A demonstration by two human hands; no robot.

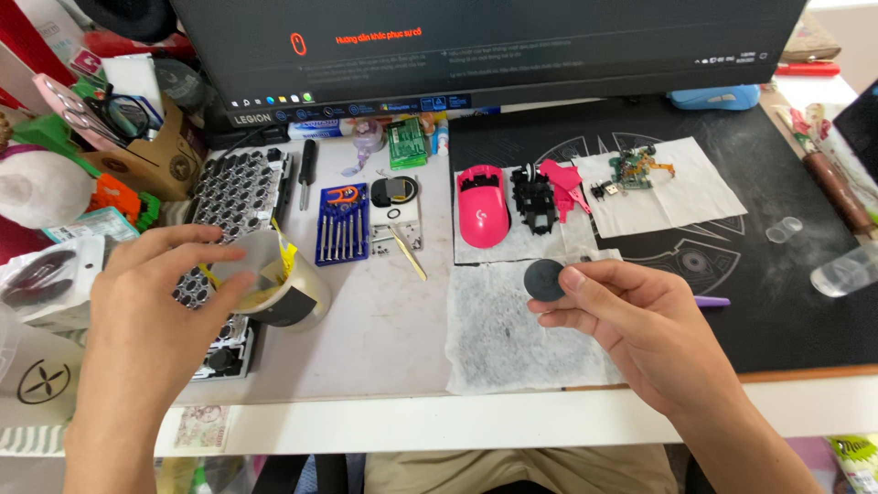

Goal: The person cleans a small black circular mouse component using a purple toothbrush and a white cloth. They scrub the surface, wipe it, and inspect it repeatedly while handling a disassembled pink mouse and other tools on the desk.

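Observation:
My left hand [155, 311] is wrapped around a small clear cup-like container [279, 284] with a dark band and a yellow tab, at the left of the desk. My right hand [631, 325] pinches a round black disc [543, 279] between thumb and fingers, above a grey paper towel [498, 338]. Behind it a pink mouse shell [482, 206], a black inner frame [533, 197] and pink plastic pieces [562, 183] lie on another towel. A small green circuit board [631, 171] rests on a white tissue to the right.
A blue screwdriver set [343, 224] and a tray of keycaps [233, 197] sit left of centre. A black desk mat [786, 302] covers the right side. A monitor [476, 46] stands at the back. Clutter fills the far left; a clear plastic piece [846, 272] lies at right.

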